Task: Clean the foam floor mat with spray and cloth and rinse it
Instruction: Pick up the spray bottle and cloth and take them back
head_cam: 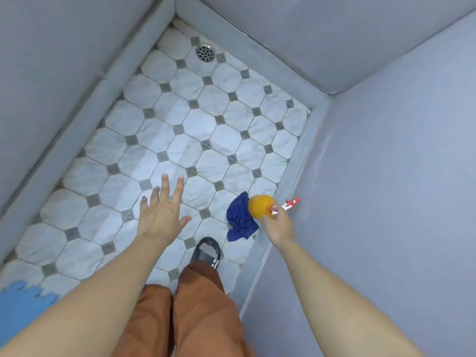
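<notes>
An orange spray bottle with a red and white trigger head stands by the right wall, and my right hand grips it at the neck. A dark blue cloth lies crumpled on the tiles, touching the bottle's left side. My left hand hovers over the tiled floor with its fingers spread and nothing in it. A corner of the light blue foam mat, with a toothed edge, shows at the bottom left, partly hidden behind my left forearm.
The floor has white octagonal tiles with small grey squares. A round metal drain sits in the far corner. Grey walls with a raised skirting close in on the left, back and right. My foot in a black sandal stands near the cloth.
</notes>
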Demonstrator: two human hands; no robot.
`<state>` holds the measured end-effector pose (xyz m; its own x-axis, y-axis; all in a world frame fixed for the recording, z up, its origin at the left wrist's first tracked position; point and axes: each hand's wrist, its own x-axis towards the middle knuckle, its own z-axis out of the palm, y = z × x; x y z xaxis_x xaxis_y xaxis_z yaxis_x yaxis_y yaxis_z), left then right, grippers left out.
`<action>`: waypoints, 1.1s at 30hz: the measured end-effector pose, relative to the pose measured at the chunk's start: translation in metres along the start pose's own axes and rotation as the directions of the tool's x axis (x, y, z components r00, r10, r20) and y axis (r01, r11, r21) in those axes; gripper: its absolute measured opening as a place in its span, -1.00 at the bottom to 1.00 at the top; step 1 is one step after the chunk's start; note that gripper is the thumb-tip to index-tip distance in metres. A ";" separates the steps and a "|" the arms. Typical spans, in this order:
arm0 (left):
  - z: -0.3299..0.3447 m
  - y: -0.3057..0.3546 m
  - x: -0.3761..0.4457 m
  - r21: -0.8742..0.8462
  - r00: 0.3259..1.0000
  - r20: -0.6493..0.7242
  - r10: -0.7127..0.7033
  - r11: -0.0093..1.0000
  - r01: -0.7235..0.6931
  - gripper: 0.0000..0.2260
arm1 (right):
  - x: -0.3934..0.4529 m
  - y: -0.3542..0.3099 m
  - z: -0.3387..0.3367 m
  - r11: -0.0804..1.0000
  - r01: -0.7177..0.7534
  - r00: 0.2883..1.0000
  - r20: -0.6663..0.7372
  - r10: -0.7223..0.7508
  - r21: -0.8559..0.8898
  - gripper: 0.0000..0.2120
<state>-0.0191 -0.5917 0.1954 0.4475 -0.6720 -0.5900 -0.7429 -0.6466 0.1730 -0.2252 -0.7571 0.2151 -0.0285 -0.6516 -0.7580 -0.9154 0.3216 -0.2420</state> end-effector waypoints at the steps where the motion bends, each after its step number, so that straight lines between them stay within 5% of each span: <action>1: 0.006 0.024 0.010 0.019 1.000 0.011 0.028 0.999 -0.028 -0.16 | 0.013 0.022 -0.008 0.998 -0.039 0.999 -0.003 0.039 0.047 -0.61; 9: 0.081 0.127 0.104 -0.129 0.990 0.138 -0.001 0.992 0.019 -0.19 | 0.117 0.092 -0.005 0.927 -0.129 0.980 -0.099 0.173 0.351 -0.31; 15: 0.182 0.150 0.180 -0.232 0.962 0.272 -0.037 0.967 0.103 -0.29 | 0.204 0.103 0.008 0.871 0.010 0.946 -0.286 0.151 0.490 -0.65; 22: 0.290 0.174 0.232 -0.413 0.948 0.311 -0.060 0.890 0.192 -0.22 | 0.263 0.096 0.016 0.842 0.352 0.919 -0.320 -0.229 0.408 -0.88; 28: 0.326 0.181 0.242 -0.456 0.951 0.302 -0.068 0.866 0.207 -0.70 | 0.276 0.090 0.008 0.794 0.383 0.913 -0.325 -0.248 0.471 -0.83; 33: 0.295 0.151 0.234 -0.563 0.903 0.429 -0.010 0.779 0.276 -0.75 | 0.260 0.092 0.019 0.891 0.282 0.930 -0.329 -0.162 0.357 -0.80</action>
<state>-0.1733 -0.7402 -0.1499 0.1982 -0.4458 -0.8729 -0.1756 -0.8923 0.4159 -0.3095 -0.8841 -0.0160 -0.0099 -0.8843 -0.4668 -0.6800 0.3483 -0.6453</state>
